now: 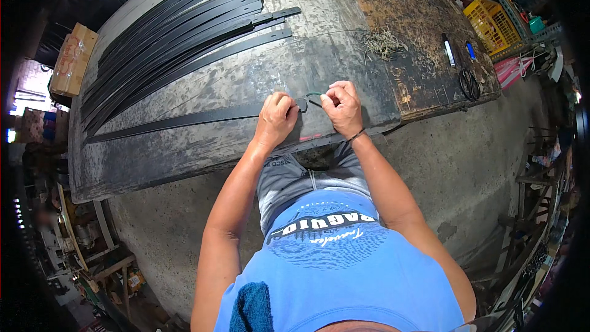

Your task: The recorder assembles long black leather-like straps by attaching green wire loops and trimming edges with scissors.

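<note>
Left hand (276, 118) pinches the right end of a flat black strap (196, 118), which runs leftward along the near side of the worktable (326, 52). Right hand (343, 109), thumb and fingertips together, grips a thin dark-green cord (313, 93) just beside that end. More black straps (184, 32) lie stacked at far left; tangled strands (384, 44) sit far right.

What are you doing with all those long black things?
A person is working at a big grey table with both hands. The left hand is holding one long black strip near its rounded end, and the right hand is pinching a thin dark green piece close by. I can't tell whether that piece is joined to the strip. Farther back, more black strips lie in a spread-out pile.
</note>
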The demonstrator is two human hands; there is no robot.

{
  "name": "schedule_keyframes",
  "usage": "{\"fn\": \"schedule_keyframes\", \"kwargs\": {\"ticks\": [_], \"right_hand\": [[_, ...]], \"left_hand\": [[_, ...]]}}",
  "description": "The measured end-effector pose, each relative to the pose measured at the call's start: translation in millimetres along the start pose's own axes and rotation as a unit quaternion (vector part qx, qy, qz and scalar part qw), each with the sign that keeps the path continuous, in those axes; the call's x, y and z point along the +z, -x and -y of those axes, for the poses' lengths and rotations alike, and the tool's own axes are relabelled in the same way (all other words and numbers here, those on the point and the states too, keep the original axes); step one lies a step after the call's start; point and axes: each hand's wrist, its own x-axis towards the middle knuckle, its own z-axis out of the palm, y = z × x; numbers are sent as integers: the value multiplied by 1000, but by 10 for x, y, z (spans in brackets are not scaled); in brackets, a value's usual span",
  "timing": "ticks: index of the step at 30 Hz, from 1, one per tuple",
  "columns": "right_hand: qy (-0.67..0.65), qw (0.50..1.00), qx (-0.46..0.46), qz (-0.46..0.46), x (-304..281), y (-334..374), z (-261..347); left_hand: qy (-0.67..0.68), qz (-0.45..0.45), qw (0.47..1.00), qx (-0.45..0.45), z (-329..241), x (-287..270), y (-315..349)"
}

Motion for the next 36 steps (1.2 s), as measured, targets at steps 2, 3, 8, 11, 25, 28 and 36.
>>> {"fn": "schedule_keyframes", "kwargs": {"ticks": [2, 3, 8, 11, 25, 28, 36], "right_hand": [[6, 1000, -12, 8, 6, -1, 6], [11, 1000, -9, 16, 3, -3, 13], [19, 999, -12, 24, 5, -1, 21], [32, 999, -21, 26, 2, -7, 39], [48, 998, -16, 28, 0, -4, 44], [45, 998, -9, 31, -2, 0, 43], [43, 999, -8, 29, 12, -1, 30]], "left_hand": [[-3, -25, 999, 20, -16, 4, 27], [-2, -23, 1000, 13, -19, 3, 33], [2, -21, 1000, 8, -35, -1, 45], [-5, -24, 1000, 11, -25, 4, 53], [-7, -29, 1000, 7, -19, 25, 67], [-5, -28, 1000, 5, -27, 25, 68], [-7, -28, 1000, 4, -35, 15, 64]]}}
